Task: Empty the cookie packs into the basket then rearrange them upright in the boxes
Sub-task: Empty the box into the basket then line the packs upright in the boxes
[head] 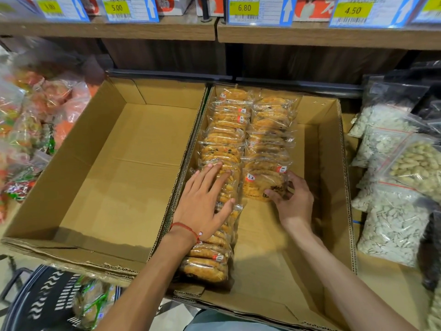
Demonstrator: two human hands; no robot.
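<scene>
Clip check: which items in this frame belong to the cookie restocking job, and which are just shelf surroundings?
Job: left box, right box, cookie rows standing in it, front pack gripped by right hand, left hand flat on one row, basket holding green-wrapped packs.
Lying about: seed bags at right, colourful snack bags at left, shelf price tags.

Read 5.00 on one price tag [117, 7], 6.80 on a second tag [244, 7], 4.50 on a third tag [352, 10], along the shelf edge [107, 29]. Could not decipher print on the cookie pack [260, 185].
</scene>
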